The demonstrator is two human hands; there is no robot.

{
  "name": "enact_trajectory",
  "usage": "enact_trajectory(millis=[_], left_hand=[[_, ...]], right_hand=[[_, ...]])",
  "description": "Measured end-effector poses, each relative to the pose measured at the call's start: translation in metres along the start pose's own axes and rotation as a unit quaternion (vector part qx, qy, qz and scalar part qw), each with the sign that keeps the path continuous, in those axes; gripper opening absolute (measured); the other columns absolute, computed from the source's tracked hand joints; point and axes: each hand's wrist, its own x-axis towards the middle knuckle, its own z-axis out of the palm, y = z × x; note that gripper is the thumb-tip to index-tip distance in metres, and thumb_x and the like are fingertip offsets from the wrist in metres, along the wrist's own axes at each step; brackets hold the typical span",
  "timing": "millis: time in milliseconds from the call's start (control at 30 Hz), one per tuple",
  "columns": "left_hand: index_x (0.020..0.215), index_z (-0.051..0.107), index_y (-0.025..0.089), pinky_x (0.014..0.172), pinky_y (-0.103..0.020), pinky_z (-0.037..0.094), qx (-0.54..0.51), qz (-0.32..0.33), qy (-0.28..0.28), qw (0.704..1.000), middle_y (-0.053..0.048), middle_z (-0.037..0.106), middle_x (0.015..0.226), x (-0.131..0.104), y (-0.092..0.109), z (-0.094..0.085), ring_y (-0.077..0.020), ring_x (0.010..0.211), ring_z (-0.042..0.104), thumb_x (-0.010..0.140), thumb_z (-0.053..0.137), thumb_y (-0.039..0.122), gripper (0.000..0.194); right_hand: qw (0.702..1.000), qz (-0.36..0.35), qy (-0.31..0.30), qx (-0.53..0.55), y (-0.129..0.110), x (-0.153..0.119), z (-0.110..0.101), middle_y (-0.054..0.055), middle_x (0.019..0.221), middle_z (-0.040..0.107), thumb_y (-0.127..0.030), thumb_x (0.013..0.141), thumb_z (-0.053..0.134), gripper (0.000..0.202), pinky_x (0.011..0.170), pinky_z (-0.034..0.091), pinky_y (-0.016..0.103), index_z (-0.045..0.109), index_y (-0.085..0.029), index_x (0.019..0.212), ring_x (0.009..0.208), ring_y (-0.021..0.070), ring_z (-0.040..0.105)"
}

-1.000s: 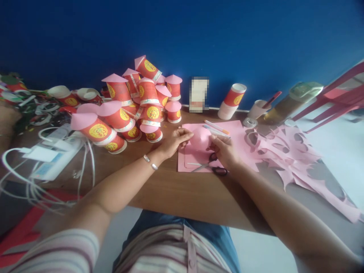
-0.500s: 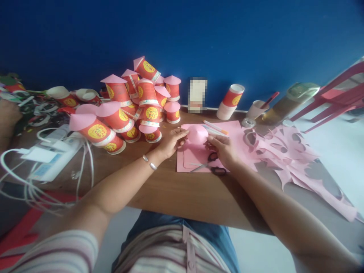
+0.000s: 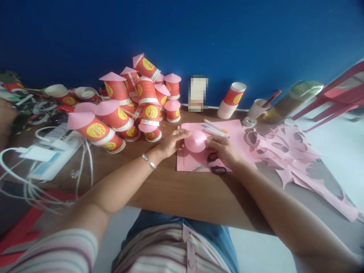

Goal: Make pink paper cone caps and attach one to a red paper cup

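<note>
Between my two hands is a pink paper cone (image 3: 195,141), its tip turned toward me. My left hand (image 3: 174,142) pinches its left edge with thumb and fingers. At the opposite edge, my right hand (image 3: 223,148) grips the cone the same way. Pink paper sheets (image 3: 236,129) lie flat underneath. Dark-handled scissors (image 3: 218,170) rest on the sheets, just below my right hand. Several pens (image 3: 216,128) lie beyond the cone, on the paper.
Several red paper cups with pink cone tops (image 3: 149,113) are heaped at the left. A power strip (image 3: 54,161) with white cables lies nearer. Rightward are stacked cups (image 3: 231,100), a tape roll (image 3: 249,121), a bottle (image 3: 292,100) and pink paper scraps (image 3: 292,155). Another person's hand (image 3: 6,117) shows far left.
The cone has tilted toward me, so its tip and round face now show more fully. Both hands keep hold of its edges and have hardly moved.
</note>
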Motion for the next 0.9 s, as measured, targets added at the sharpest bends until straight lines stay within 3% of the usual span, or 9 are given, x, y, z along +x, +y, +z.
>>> enact_trajectory(millis=[167, 300, 433, 500, 533, 667, 733, 800, 900], left_hand=[[0.089, 0.074, 0.014, 0.051, -0.019, 0.04, 0.035, -0.05, -0.039, 0.997, -0.004, 0.071, 0.079, -0.003, 0.0, -0.001, -0.0109, 0.064, 0.062, 0.061, 0.096, 0.037, 0.042], [0.094, 0.075, 0.015, 0.049, -0.02, 0.041, -0.009, 0.007, -0.029, 1.0, -0.002, 0.069, 0.077, -0.002, 0.003, 0.003, -0.0097, 0.06, 0.058, 0.062, 0.095, 0.037, 0.044], [0.102, 0.075, 0.014, 0.052, -0.022, 0.048, -0.039, 0.051, -0.011, 0.998, -0.004, 0.072, 0.086, 0.001, 0.004, 0.002, -0.012, 0.068, 0.062, 0.063, 0.093, 0.038, 0.049], [0.105, 0.075, 0.014, 0.054, -0.022, 0.05, -0.042, 0.064, -0.007, 0.997, -0.006, 0.073, 0.092, 0.002, 0.003, 0.0, -0.0142, 0.074, 0.065, 0.065, 0.092, 0.038, 0.05], [0.105, 0.075, 0.014, 0.055, -0.022, 0.051, -0.044, 0.072, -0.005, 0.996, -0.007, 0.074, 0.094, 0.002, 0.002, 0.0, -0.0154, 0.078, 0.066, 0.066, 0.091, 0.038, 0.049], [0.102, 0.075, 0.015, 0.061, -0.024, 0.052, -0.059, 0.091, 0.005, 0.994, -0.009, 0.076, 0.101, 0.004, -0.002, 0.0, -0.0201, 0.09, 0.07, 0.067, 0.09, 0.037, 0.044], [0.1, 0.076, 0.015, 0.065, -0.025, 0.053, -0.067, 0.092, 0.007, 0.993, -0.01, 0.077, 0.104, 0.005, -0.003, 0.002, -0.0214, 0.094, 0.07, 0.066, 0.091, 0.036, 0.043], [0.1, 0.077, 0.015, 0.072, -0.027, 0.054, -0.077, 0.094, 0.007, 0.993, -0.01, 0.078, 0.106, 0.005, -0.003, 0.004, -0.0228, 0.098, 0.071, 0.065, 0.092, 0.035, 0.043], [0.1, 0.078, 0.015, 0.083, -0.032, 0.055, -0.085, 0.102, 0.009, 0.991, -0.01, 0.079, 0.107, 0.004, -0.001, 0.007, -0.026, 0.106, 0.071, 0.066, 0.092, 0.034, 0.042]], right_hand=[[0.996, -0.06, 0.002, -0.07, -0.006, -0.004, 0.002, 0.001, 0.07, 0.066, -0.057, 0.08, 0.081, 0.038, 0.055, 0.048, 0.028, 0.07, -0.02, 0.075, 0.064, 0.0142, 0.058], [0.983, -0.133, 0.049, -0.113, -0.01, 0.001, 0.0, 0.003, 0.073, 0.071, -0.056, 0.081, 0.08, 0.036, 0.068, 0.055, 0.034, 0.076, -0.021, 0.082, 0.07, 0.0172, 0.063], [0.958, -0.16, 0.049, -0.232, -0.01, -0.002, -0.007, 0.005, 0.078, 0.074, -0.051, 0.088, 0.073, 0.03, 0.063, 0.054, 0.034, 0.076, -0.021, 0.089, 0.067, 0.0186, 0.065], [0.913, -0.2, 0.005, -0.356, -0.01, -0.013, -0.012, 0.006, 0.085, 0.075, -0.042, 0.095, 0.065, 0.023, 0.06, 0.051, 0.033, 0.075, -0.022, 0.094, 0.068, 0.0188, 0.066], [0.87, -0.238, -0.02, -0.431, -0.01, -0.02, -0.015, 0.006, 0.087, 0.076, -0.036, 0.098, 0.062, 0.02, 0.062, 0.05, 0.032, 0.075, -0.022, 0.096, 0.071, 0.019, 0.066], [0.644, -0.366, -0.128, -0.66, -0.009, -0.057, -0.024, 0.009, 0.089, 0.073, -0.019, 0.102, 0.052, 0.024, 0.063, 0.045, 0.033, 0.075, -0.019, 0.095, 0.081, 0.0213, 0.064], [0.571, -0.393, -0.12, -0.711, -0.006, -0.071, -0.028, 0.01, 0.093, 0.074, -0.016, 0.101, 0.055, 0.02, 0.061, 0.044, 0.033, 0.074, -0.018, 0.104, 0.081, 0.0219, 0.064], [0.543, -0.386, -0.107, -0.739, -0.002, -0.08, -0.03, 0.012, 0.097, 0.074, -0.01, 0.096, 0.058, 0.023, 0.06, 0.044, 0.033, 0.073, -0.016, 0.112, 0.081, 0.0222, 0.064], [0.551, -0.348, -0.106, -0.751, 0.0, -0.083, -0.029, 0.011, 0.108, 0.075, -0.006, 0.091, 0.061, 0.031, 0.064, 0.048, 0.032, 0.07, -0.017, 0.119, 0.087, 0.0226, 0.067]])
